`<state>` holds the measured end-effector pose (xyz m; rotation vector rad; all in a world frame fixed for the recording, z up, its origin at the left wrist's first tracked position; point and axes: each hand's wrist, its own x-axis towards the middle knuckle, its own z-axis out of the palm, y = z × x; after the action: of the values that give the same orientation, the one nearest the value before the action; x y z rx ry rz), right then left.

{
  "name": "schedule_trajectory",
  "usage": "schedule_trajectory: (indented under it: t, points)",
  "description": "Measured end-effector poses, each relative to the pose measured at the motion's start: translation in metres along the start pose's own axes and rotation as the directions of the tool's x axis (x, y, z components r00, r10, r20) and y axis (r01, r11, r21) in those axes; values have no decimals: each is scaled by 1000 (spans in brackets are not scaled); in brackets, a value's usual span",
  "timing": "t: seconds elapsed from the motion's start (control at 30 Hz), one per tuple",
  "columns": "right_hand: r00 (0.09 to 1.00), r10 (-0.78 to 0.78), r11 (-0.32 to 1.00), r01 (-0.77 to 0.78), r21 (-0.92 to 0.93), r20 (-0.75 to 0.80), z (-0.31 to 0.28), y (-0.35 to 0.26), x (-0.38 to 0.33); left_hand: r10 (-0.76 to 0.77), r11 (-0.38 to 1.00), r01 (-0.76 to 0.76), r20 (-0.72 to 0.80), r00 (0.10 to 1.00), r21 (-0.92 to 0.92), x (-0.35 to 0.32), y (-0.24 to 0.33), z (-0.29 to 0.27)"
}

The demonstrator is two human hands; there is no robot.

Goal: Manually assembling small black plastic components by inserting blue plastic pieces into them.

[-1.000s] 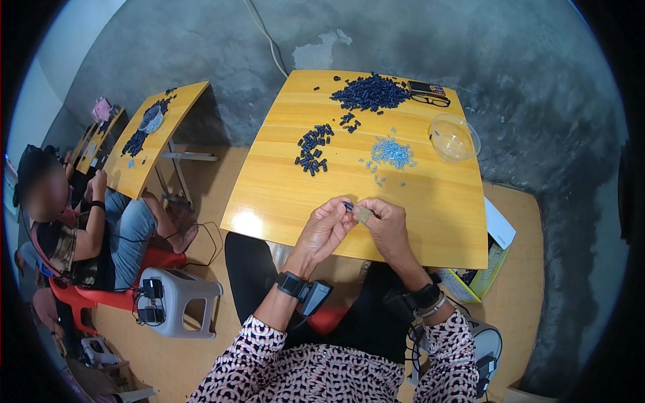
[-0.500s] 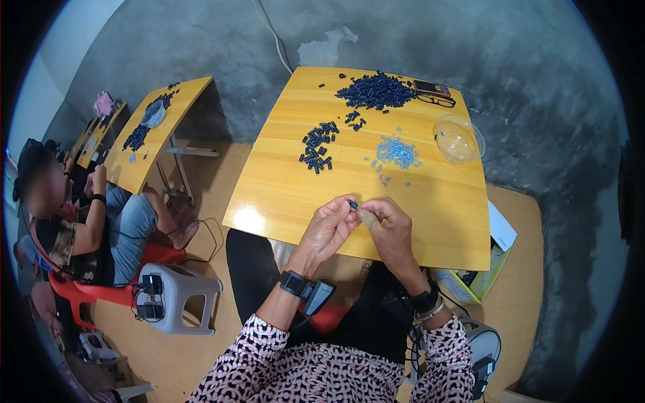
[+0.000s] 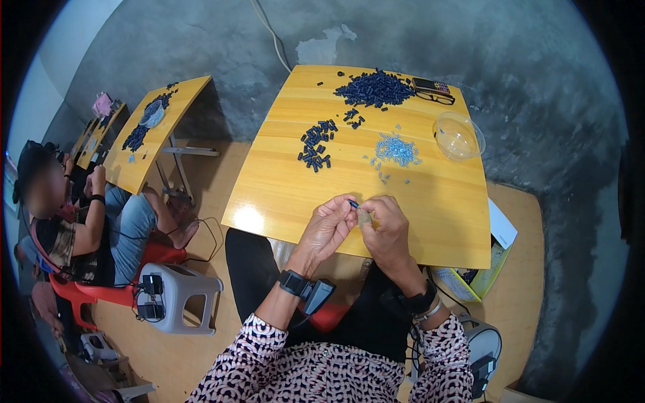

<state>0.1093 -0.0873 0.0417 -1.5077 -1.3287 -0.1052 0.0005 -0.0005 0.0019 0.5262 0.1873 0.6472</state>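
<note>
My left hand point(image 3: 328, 227) pinches a small dark cylindrical plastic piece point(image 3: 353, 203) between thumb and fingertips, above the table's near edge. Right beside it, my right hand point(image 3: 390, 230) is closed, its thumb and fingertips together close to the piece's end. Whatever those fingers hold is too small to make out. A greyish covering shows on the right thumb. Beyond my hands lies a small heap of tiny clear-bluish parts point(image 3: 396, 149). Farther left is a loose group of dark pieces point(image 3: 314, 144), and a large pile of similar pieces point(image 3: 374, 88) sits at the far edge.
A clear plastic bowl point(image 3: 458, 137) stands at the table's right edge. Eyeglasses point(image 3: 435, 98) and a dark calculator-like device point(image 3: 431, 85) lie at the far right corner. A yellow box point(image 3: 494, 269) is below on the right. Leftward, another person sits by a second table point(image 3: 151, 144).
My right hand has turned slightly, its fingers curling in more tightly by the dark piece. The left hand keeps its hold almost unmoved.
</note>
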Motion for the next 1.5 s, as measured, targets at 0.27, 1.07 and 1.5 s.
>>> schedule_trajectory:
  t: [0.27,1.07,1.5]
  points:
    - [998,16,1000,-17,13,54,2,1,-2,-5,1000,6,-35,999,30,0,0,-1]
    - [952,246,826,-304,474,182,2,21,-6,-69,997,70,26,997,-18,-1,0,1]
    - [876,392,639,-480,602,282,6,25,-10,-83,996,83,19,996,11,0,1,2]
